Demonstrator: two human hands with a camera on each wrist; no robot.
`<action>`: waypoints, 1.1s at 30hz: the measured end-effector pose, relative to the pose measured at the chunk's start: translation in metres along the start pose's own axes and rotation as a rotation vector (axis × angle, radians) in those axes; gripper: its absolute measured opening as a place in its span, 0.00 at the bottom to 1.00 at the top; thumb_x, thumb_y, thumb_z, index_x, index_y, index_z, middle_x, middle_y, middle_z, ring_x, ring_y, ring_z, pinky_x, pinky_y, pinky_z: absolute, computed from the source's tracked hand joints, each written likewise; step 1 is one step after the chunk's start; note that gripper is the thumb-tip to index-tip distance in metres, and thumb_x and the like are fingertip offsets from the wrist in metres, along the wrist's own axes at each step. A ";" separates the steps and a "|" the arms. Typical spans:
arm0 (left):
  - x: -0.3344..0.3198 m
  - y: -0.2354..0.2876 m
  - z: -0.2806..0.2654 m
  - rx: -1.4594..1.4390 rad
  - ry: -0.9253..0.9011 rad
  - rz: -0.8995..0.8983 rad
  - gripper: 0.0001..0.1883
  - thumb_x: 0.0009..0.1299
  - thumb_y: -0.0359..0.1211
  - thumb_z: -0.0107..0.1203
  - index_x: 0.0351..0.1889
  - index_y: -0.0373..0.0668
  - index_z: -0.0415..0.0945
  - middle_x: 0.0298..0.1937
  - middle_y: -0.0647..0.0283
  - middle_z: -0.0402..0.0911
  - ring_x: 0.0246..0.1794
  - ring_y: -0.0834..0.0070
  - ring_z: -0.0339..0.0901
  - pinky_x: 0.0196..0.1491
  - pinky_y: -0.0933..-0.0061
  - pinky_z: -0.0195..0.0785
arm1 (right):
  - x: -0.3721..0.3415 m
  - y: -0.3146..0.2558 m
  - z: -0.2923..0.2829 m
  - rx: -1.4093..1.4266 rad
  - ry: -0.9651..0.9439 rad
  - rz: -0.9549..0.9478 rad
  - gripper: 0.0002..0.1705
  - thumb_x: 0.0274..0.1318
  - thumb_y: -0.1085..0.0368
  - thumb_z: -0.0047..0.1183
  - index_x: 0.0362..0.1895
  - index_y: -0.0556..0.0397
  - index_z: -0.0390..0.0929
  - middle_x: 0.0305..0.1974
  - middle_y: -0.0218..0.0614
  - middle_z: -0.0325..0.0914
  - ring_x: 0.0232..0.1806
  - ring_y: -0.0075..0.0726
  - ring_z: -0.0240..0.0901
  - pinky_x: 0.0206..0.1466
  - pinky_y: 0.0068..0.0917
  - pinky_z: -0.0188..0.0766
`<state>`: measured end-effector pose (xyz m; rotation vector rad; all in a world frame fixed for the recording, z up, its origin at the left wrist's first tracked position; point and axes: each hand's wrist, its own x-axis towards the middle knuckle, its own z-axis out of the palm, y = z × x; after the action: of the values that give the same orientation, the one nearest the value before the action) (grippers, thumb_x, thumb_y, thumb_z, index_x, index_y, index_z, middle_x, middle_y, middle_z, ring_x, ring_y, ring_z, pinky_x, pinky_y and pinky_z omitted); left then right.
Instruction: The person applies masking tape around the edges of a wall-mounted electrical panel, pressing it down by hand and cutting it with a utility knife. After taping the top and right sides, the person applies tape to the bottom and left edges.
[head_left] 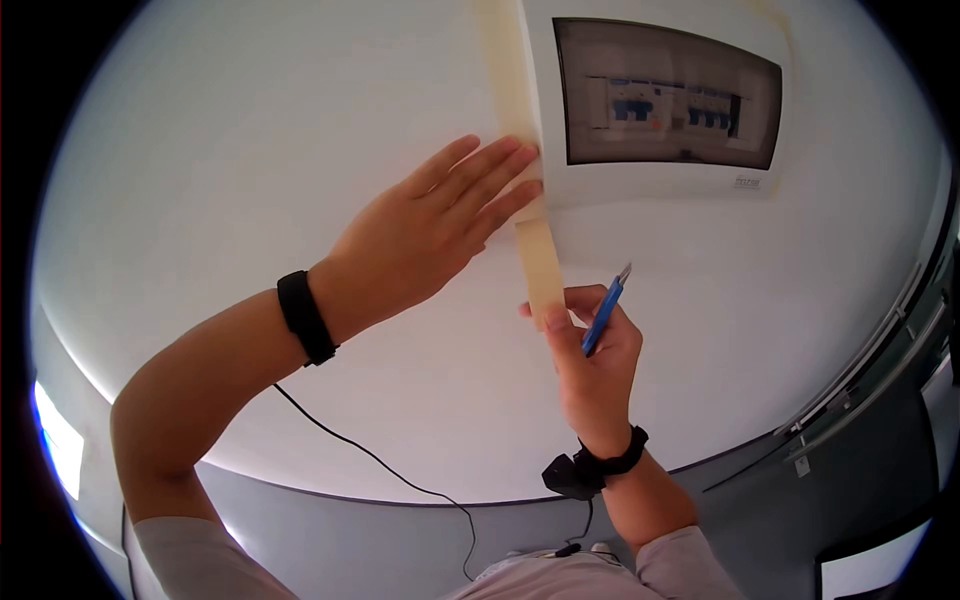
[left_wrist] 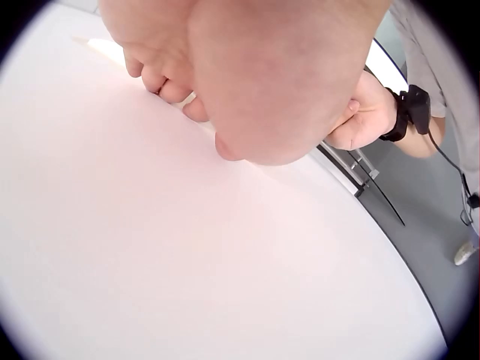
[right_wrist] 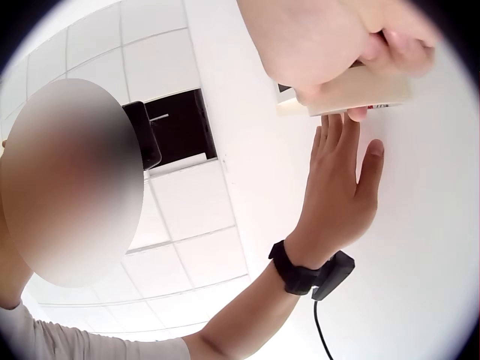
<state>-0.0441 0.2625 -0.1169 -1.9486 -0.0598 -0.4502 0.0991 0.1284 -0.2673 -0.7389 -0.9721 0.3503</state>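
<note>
Beige tape point(head_left: 508, 75) runs down the left edge of a white electrical panel box point(head_left: 660, 185) on the white wall. The left hand point(head_left: 425, 235) lies flat with straight fingers, its fingertips on the tape beside the box's lower left corner. Below it, a loose length of tape point(head_left: 540, 262) hangs down to the right hand point(head_left: 598, 375), whose thumb and fingers pinch its lower end. That same hand also holds a blue utility knife point(head_left: 603, 315), blade pointing up. In the right wrist view, the tape strip point(right_wrist: 360, 88) stretches out from the right hand point(right_wrist: 322, 37).
Breakers point(head_left: 670, 105) show behind the panel's dark window. More tape point(head_left: 783, 50) borders the box's right side. A black cable point(head_left: 370, 452) hangs below the left forearm. Metal rails point(head_left: 860, 380) stand at the right, and grey floor lies below the wall.
</note>
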 end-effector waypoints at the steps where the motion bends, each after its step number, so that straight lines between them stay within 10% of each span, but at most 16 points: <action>1: -0.002 0.000 0.001 0.032 0.001 0.012 0.45 0.72 0.42 0.67 0.86 0.46 0.62 0.89 0.55 0.60 0.89 0.62 0.57 0.89 0.54 0.51 | -0.002 0.000 -0.002 0.007 -0.010 -0.006 0.21 0.74 0.56 0.67 0.53 0.65 0.82 0.45 0.41 0.89 0.32 0.13 0.73 0.34 0.15 0.70; 7: -0.013 0.003 0.000 0.059 -0.028 0.001 0.44 0.74 0.44 0.67 0.87 0.52 0.61 0.91 0.59 0.57 0.90 0.64 0.54 0.90 0.55 0.50 | -0.024 0.025 -0.045 -0.167 0.034 -0.215 0.23 0.77 0.60 0.62 0.63 0.66 0.79 0.65 0.43 0.82 0.38 0.18 0.76 0.37 0.18 0.74; 13: -0.010 0.003 0.000 0.027 -0.051 -0.004 0.47 0.73 0.50 0.68 0.88 0.55 0.59 0.92 0.61 0.54 0.91 0.65 0.50 0.91 0.56 0.45 | -0.078 0.074 -0.152 -0.430 -0.040 0.229 0.12 0.77 0.59 0.62 0.47 0.56 0.84 0.34 0.27 0.83 0.30 0.15 0.70 0.32 0.18 0.65; 14: -0.014 0.001 -0.002 0.020 -0.056 0.003 0.49 0.71 0.52 0.69 0.88 0.56 0.58 0.92 0.62 0.53 0.92 0.65 0.49 0.92 0.56 0.43 | -0.095 0.077 -0.168 -0.509 -0.138 0.340 0.14 0.79 0.60 0.59 0.41 0.57 0.82 0.34 0.31 0.82 0.36 0.22 0.76 0.42 0.25 0.71; 22: -0.008 -0.003 -0.007 -0.091 -0.166 -0.022 0.57 0.60 0.61 0.72 0.88 0.63 0.59 0.92 0.65 0.53 0.92 0.68 0.46 0.93 0.54 0.39 | -0.233 0.110 -0.281 -0.754 -0.157 0.686 0.21 0.74 0.56 0.64 0.30 0.57 0.79 0.19 0.28 0.75 0.22 0.21 0.68 0.27 0.29 0.62; 25: -0.005 -0.003 -0.005 -0.119 -0.178 -0.036 0.57 0.58 0.61 0.73 0.87 0.64 0.61 0.92 0.65 0.53 0.92 0.69 0.46 0.93 0.53 0.39 | -0.243 0.109 -0.292 -0.752 -0.142 0.736 0.20 0.72 0.56 0.65 0.32 0.58 0.80 0.20 0.32 0.77 0.22 0.26 0.71 0.27 0.31 0.63; 28: 0.002 0.003 -0.006 -0.145 -0.223 -0.069 0.58 0.58 0.61 0.75 0.87 0.64 0.61 0.92 0.64 0.54 0.92 0.68 0.46 0.92 0.52 0.39 | -0.229 0.101 -0.296 -0.885 -0.327 0.675 0.22 0.70 0.49 0.65 0.40 0.58 0.84 0.28 0.47 0.84 0.29 0.54 0.81 0.34 0.42 0.74; 33: 0.014 0.011 -0.013 -0.092 -0.289 -0.096 0.60 0.58 0.61 0.77 0.88 0.61 0.58 0.92 0.61 0.52 0.92 0.65 0.46 0.93 0.51 0.39 | -0.201 0.105 -0.308 -0.769 -0.411 0.550 0.20 0.70 0.54 0.67 0.38 0.62 0.83 0.21 0.36 0.76 0.23 0.29 0.69 0.30 0.32 0.66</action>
<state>-0.0323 0.2446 -0.1173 -2.0953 -0.3245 -0.2344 0.2569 -0.0381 -0.5732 -1.6963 -1.2977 0.6328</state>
